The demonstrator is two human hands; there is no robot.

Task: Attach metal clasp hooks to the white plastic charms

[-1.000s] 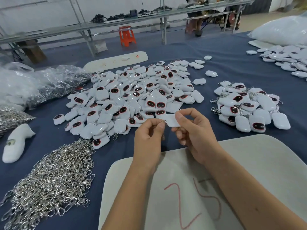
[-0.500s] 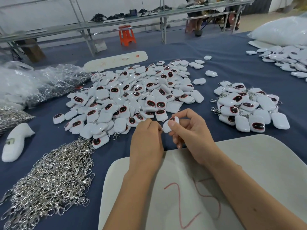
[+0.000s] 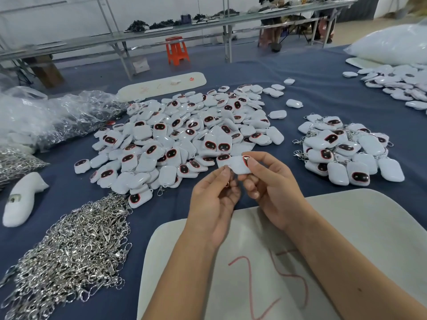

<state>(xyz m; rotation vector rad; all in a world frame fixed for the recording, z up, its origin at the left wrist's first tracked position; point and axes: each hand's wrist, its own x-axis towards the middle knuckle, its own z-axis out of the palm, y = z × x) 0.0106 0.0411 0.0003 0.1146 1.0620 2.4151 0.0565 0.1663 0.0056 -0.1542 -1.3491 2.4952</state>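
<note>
One white charm point(image 3: 239, 166), dark red-rimmed face, pinched by right hand point(image 3: 272, 188).

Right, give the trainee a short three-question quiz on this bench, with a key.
1. True or false: the right hand holds a white charm.
2. Which pile has clasps already fitted: A, the big middle pile, or B, the smaller pile on the right?
3. Fill in: the loose heap of metal clasps lies to the ____ of the hands.

Key: 1 true; 2 B; 3 left. The left hand pinches something small at the charm's edge.
</note>
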